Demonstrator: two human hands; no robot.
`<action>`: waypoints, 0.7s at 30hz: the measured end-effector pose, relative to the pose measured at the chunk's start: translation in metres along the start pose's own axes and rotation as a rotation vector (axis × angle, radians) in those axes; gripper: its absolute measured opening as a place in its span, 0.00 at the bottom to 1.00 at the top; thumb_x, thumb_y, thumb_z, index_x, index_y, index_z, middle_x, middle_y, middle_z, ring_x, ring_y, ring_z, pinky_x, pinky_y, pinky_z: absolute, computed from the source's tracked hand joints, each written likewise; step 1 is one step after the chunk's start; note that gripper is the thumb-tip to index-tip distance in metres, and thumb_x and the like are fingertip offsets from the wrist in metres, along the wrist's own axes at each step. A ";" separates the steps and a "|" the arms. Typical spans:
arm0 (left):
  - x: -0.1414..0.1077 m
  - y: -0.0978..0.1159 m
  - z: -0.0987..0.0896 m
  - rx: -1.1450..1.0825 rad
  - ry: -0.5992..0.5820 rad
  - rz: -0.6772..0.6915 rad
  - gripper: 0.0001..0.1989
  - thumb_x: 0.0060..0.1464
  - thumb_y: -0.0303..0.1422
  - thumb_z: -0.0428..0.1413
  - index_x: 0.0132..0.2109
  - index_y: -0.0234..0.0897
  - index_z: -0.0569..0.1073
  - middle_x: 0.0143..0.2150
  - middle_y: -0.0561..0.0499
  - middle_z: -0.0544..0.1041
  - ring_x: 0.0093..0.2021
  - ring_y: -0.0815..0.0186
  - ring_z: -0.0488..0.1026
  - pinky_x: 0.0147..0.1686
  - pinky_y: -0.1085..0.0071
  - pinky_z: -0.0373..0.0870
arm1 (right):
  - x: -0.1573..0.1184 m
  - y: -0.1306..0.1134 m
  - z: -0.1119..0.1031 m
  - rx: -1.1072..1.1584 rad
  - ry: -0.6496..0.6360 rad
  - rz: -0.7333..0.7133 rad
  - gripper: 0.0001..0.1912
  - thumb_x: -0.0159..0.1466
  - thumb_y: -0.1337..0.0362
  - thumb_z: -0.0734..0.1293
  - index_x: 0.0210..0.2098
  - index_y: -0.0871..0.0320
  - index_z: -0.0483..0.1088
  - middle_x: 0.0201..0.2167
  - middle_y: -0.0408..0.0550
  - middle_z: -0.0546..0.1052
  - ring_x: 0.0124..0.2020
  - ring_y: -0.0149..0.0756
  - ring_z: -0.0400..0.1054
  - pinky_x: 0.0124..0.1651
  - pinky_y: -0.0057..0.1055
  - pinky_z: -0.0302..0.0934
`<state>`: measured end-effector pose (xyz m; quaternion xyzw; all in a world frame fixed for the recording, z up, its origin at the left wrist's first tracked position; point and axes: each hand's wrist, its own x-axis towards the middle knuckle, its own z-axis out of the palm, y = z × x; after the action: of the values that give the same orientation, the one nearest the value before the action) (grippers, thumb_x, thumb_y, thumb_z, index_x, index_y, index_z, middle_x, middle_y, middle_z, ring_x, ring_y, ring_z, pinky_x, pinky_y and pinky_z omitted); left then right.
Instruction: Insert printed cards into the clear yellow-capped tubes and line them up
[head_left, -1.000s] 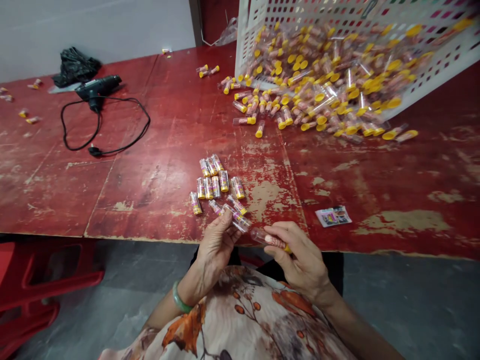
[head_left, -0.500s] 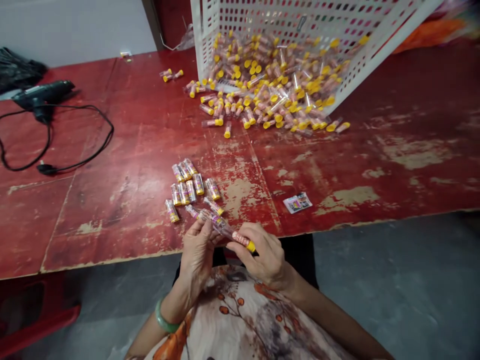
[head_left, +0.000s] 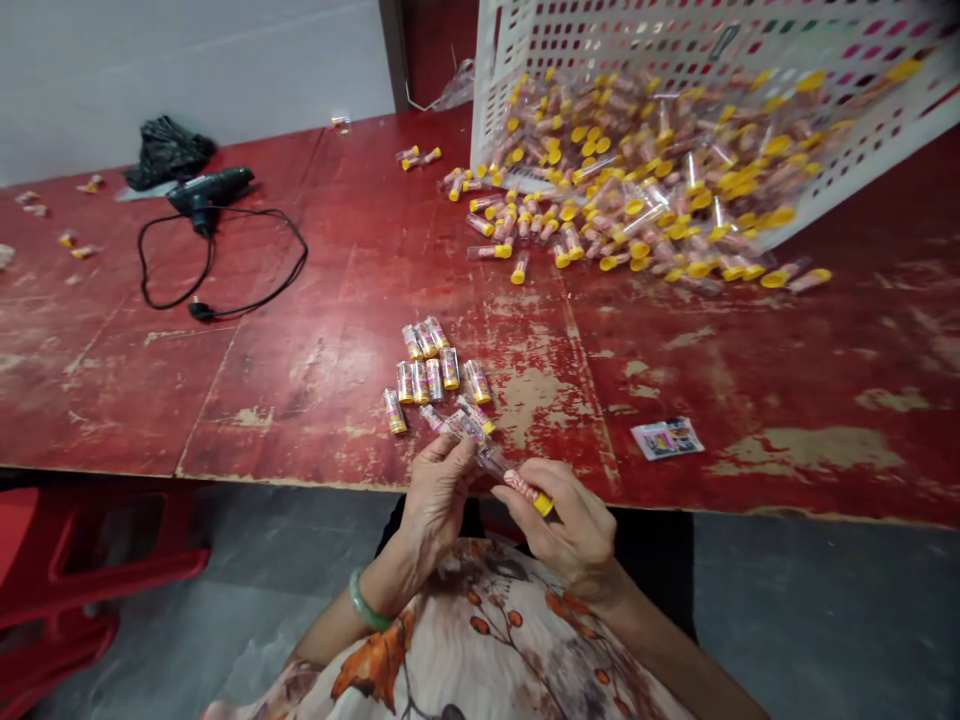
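My left hand (head_left: 437, 492) pinches a clear, printed plastic sleeve (head_left: 470, 430) between thumb and fingers, just over the table's front edge. In my right hand (head_left: 576, 528) is a clear tube (head_left: 523, 487) with a yellow cap and small pink-and-white pieces inside. The tube's far end meets the sleeve; how far it sits inside I cannot tell. Just beyond my hands lies a group of sleeved tubes (head_left: 433, 380) with printed wraps. Off to the right, a small flat stack of printed sleeves (head_left: 667, 439) rests on the table.
A white perforated basket (head_left: 832, 205) lies on its side, spilling many yellow-capped tubes (head_left: 637, 200) onto the worn red table (head_left: 330, 400). A dark heat gun (head_left: 214, 190) with its cord and a black plastic bag (head_left: 170, 150) lie left. Red stools (head_left: 150, 572) stand below.
The view has turned left, so everything appears farther right and more of the table's left side shows. Both hands keep hold of the sleeve and the tube with little visible movement.
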<state>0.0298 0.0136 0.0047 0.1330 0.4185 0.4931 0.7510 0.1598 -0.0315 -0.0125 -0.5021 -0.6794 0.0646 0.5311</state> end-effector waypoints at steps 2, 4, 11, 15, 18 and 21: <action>-0.001 0.000 -0.001 0.019 0.013 0.020 0.15 0.38 0.37 0.69 0.34 0.33 0.78 0.28 0.50 0.78 0.26 0.69 0.74 0.34 0.71 0.70 | 0.002 -0.002 0.001 0.020 0.032 0.007 0.13 0.59 0.70 0.69 0.44 0.57 0.67 0.31 0.49 0.75 0.32 0.37 0.73 0.34 0.31 0.70; -0.001 -0.001 -0.003 0.060 0.040 0.054 0.16 0.38 0.37 0.69 0.34 0.33 0.78 0.29 0.50 0.79 0.26 0.69 0.74 0.34 0.71 0.70 | 0.000 -0.001 0.002 -0.108 0.034 -0.090 0.17 0.58 0.70 0.71 0.46 0.57 0.67 0.33 0.50 0.76 0.33 0.38 0.74 0.34 0.31 0.70; -0.006 -0.005 -0.008 0.147 0.017 0.070 0.15 0.37 0.34 0.69 0.34 0.32 0.78 0.29 0.50 0.79 0.26 0.71 0.72 0.30 0.76 0.68 | -0.001 -0.002 0.013 -0.094 0.030 -0.100 0.21 0.58 0.68 0.71 0.50 0.57 0.65 0.39 0.54 0.74 0.38 0.40 0.73 0.38 0.33 0.71; -0.008 0.001 -0.008 0.116 0.001 0.028 0.16 0.39 0.35 0.68 0.37 0.34 0.78 0.32 0.49 0.79 0.28 0.69 0.73 0.32 0.73 0.69 | 0.009 -0.002 0.004 0.152 -0.220 -0.086 0.20 0.62 0.66 0.67 0.53 0.60 0.63 0.45 0.59 0.70 0.47 0.45 0.69 0.46 0.39 0.70; -0.011 0.006 -0.007 0.139 -0.087 0.008 0.17 0.40 0.34 0.68 0.40 0.33 0.79 0.36 0.46 0.80 0.32 0.67 0.75 0.38 0.71 0.70 | 0.009 0.001 -0.005 0.177 -0.264 -0.069 0.20 0.62 0.70 0.65 0.54 0.58 0.63 0.46 0.57 0.70 0.48 0.43 0.68 0.47 0.39 0.69; -0.015 0.005 -0.007 0.170 -0.154 -0.053 0.17 0.40 0.32 0.68 0.40 0.32 0.80 0.36 0.45 0.81 0.31 0.68 0.75 0.37 0.73 0.70 | 0.006 0.004 -0.007 0.126 -0.187 -0.070 0.21 0.60 0.69 0.70 0.51 0.58 0.64 0.42 0.55 0.70 0.42 0.39 0.69 0.39 0.33 0.70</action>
<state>0.0187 0.0021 0.0113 0.2225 0.4033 0.4241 0.7797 0.1681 -0.0283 -0.0082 -0.4353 -0.7378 0.1353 0.4978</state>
